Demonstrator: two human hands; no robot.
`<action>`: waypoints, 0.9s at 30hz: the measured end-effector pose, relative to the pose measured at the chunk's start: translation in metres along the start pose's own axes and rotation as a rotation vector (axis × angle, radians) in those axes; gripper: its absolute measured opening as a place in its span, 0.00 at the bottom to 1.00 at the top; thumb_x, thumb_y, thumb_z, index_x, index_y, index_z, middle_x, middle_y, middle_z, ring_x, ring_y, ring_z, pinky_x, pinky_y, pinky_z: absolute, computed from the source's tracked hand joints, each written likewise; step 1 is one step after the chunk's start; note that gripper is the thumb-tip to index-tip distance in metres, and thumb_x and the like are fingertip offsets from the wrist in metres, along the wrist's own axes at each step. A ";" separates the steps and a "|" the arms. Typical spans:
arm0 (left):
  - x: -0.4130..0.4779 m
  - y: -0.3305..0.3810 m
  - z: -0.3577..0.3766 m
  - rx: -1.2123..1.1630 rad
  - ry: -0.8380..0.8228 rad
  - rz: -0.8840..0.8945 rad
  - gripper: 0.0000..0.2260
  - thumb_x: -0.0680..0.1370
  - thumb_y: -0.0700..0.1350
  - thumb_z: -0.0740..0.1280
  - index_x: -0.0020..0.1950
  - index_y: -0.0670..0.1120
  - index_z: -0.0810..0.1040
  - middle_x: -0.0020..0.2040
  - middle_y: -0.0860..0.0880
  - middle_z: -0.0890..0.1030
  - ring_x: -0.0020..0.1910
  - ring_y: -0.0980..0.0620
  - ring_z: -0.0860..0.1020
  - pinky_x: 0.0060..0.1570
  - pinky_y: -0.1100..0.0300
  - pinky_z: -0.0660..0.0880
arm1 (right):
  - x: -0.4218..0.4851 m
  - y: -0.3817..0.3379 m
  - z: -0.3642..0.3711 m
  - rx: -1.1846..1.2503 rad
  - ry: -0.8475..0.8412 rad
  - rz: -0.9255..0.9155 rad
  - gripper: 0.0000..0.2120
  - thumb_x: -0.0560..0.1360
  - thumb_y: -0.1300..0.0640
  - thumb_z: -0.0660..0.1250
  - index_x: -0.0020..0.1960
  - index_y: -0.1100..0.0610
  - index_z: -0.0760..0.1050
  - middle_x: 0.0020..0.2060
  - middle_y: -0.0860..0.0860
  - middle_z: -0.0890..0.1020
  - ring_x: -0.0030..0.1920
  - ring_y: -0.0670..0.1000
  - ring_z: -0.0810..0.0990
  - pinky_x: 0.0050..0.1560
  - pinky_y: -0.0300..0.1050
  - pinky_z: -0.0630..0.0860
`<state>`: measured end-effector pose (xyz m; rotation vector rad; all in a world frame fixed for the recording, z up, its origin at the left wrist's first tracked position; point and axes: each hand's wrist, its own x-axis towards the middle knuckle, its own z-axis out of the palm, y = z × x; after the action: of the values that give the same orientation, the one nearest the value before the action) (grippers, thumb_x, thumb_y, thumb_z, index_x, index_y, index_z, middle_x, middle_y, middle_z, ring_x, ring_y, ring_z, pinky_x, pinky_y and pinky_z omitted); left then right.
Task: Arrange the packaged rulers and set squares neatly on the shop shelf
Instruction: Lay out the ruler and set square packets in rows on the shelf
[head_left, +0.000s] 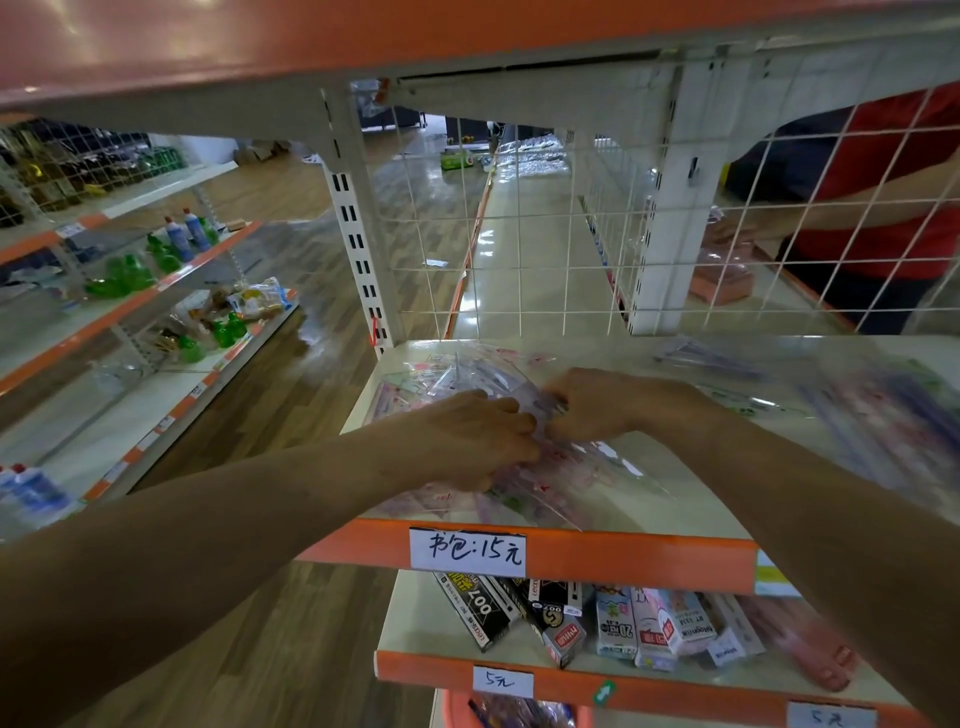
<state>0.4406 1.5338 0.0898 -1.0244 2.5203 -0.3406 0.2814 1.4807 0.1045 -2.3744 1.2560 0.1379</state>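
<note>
The left grip (467, 436) is curling its fingers down into a heap of clear packs (566, 483) and holding the top ones. The right grip (602, 405) is pinching an edge of the same heap, just at 3 o'clock of the left, with the knuckles of the two almost touching. The packs are lying loose and fanned out at the left end of the shelf (691, 483). Some are reaching toward 12 o'clock, near the wire mesh (519, 234), and others are sliding toward 6 o'clock, up to the orange lip (623, 558). Pink and green print is showing through the wrappers, but the contents are too blurred to tell apart. At 3 o'clock, well apart from both grips, a blurred spread (872, 415) of more clear wrappers is lying on the same shelf. A handwritten tag (467, 552) is sitting on the lip at 6 o'clock of the heap. Below it, boxes (519, 608) are lying jumbled on the next shelf down. Behind the mesh at 1 o'clock, a person in red (883, 171) is reaching an arm forward. At 9 o'clock, across the aisle, green and blue bottles (171, 244) are standing on other shelves.
</note>
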 end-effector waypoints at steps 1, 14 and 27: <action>-0.001 0.000 0.000 -0.020 0.020 0.004 0.16 0.78 0.47 0.60 0.65 0.48 0.71 0.59 0.49 0.72 0.56 0.48 0.71 0.46 0.58 0.63 | 0.000 0.002 -0.001 0.028 0.000 -0.002 0.10 0.74 0.52 0.66 0.36 0.50 0.70 0.32 0.48 0.72 0.33 0.48 0.71 0.33 0.40 0.67; -0.033 -0.027 -0.020 -1.050 0.666 -0.427 0.07 0.80 0.41 0.62 0.45 0.49 0.78 0.43 0.56 0.81 0.43 0.60 0.81 0.47 0.66 0.77 | -0.003 0.003 -0.004 0.130 0.001 0.015 0.15 0.74 0.56 0.66 0.34 0.47 0.63 0.32 0.44 0.69 0.31 0.45 0.71 0.29 0.35 0.67; -0.063 -0.062 -0.010 -1.652 0.676 -0.931 0.05 0.81 0.38 0.58 0.54 0.41 0.73 0.38 0.41 0.77 0.28 0.46 0.78 0.31 0.51 0.79 | -0.007 -0.025 0.017 -0.209 -0.038 -0.052 0.39 0.67 0.37 0.69 0.71 0.49 0.60 0.68 0.51 0.67 0.63 0.53 0.70 0.57 0.49 0.72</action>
<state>0.5156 1.5356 0.1385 -2.9734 2.1905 1.7278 0.2998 1.5053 0.1001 -2.5656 1.2137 0.3106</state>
